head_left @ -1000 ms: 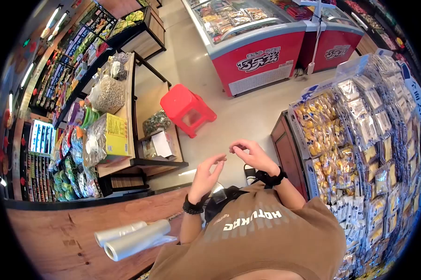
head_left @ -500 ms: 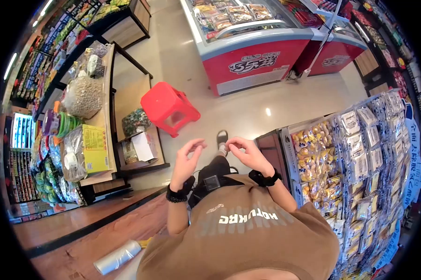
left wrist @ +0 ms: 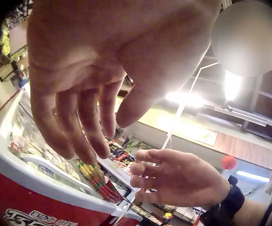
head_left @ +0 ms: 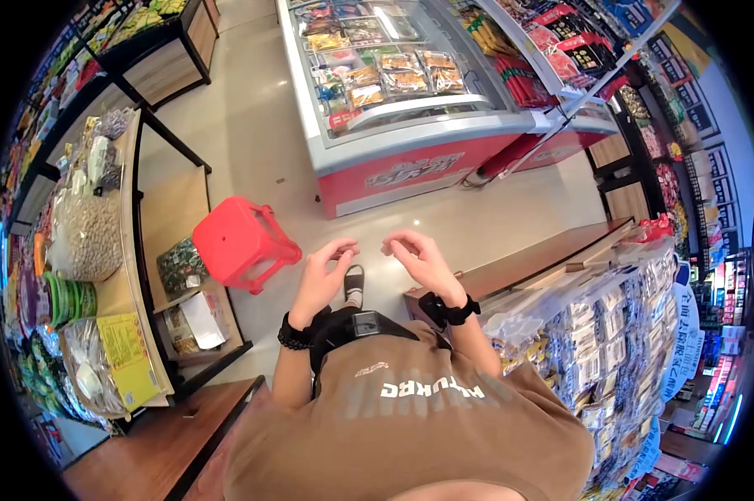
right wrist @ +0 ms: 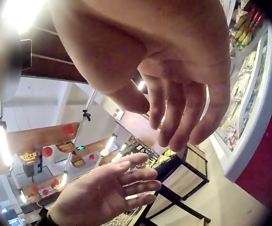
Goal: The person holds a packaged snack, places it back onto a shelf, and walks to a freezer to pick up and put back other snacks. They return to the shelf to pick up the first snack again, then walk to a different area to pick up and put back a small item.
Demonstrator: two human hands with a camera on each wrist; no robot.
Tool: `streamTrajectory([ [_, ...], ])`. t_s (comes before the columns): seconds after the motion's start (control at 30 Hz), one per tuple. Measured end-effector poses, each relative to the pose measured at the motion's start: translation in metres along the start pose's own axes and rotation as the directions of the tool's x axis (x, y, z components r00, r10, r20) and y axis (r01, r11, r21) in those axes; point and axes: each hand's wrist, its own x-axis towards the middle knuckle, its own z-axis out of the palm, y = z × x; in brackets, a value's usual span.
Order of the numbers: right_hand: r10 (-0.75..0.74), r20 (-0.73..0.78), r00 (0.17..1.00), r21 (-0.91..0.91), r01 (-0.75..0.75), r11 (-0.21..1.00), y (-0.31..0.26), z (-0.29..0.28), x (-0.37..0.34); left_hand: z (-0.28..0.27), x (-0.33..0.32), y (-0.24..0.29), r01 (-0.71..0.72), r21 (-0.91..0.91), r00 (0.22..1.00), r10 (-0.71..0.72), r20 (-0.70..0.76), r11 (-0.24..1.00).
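Observation:
In the head view my left hand (head_left: 325, 269) is raised in front of the body, fingers loosely bent, with nothing in it. Facing it, my right hand (head_left: 419, 260) hovers at the same height, also holding nothing, and a small gap separates the two. Both wrist views show relaxed fingers: the left hand (left wrist: 93, 84) hangs over the other palm, and the right hand (right wrist: 159, 70) looks much the same. Black bands (head_left: 456, 312) circle the wrists. Closest to the left hand is a red plastic stool (head_left: 237, 238) standing on the floor.
A red chest freezer (head_left: 394, 179) with packaged food stands ahead. On the left, a wooden display table (head_left: 131, 192) carries bagged goods and a yellow box (head_left: 131, 359). A rack of hanging snack packets (head_left: 594, 359) rises at right, beside a low wooden ledge (head_left: 519, 259).
The head view has swung right and closer to the freezer. The stool and display table have shifted left and down in view, and the plastic rolls have left it. Both hands remain raised and apart.

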Motion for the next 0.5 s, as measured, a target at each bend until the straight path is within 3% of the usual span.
streamTrajectory([
  [0.23,0.021,-0.14,0.99,0.083,-0.009,0.997,-0.003,-0.023,0.05,0.009,0.078,-0.003,0.066,0.014,0.976,-0.068,0.206,0.998],
  [0.5,0.071,-0.261,0.963,0.16,-0.029,0.987,-0.003,-0.066,0.083,0.029,0.155,-0.014,0.061,-0.024,0.946,-0.05,0.322,0.998],
])
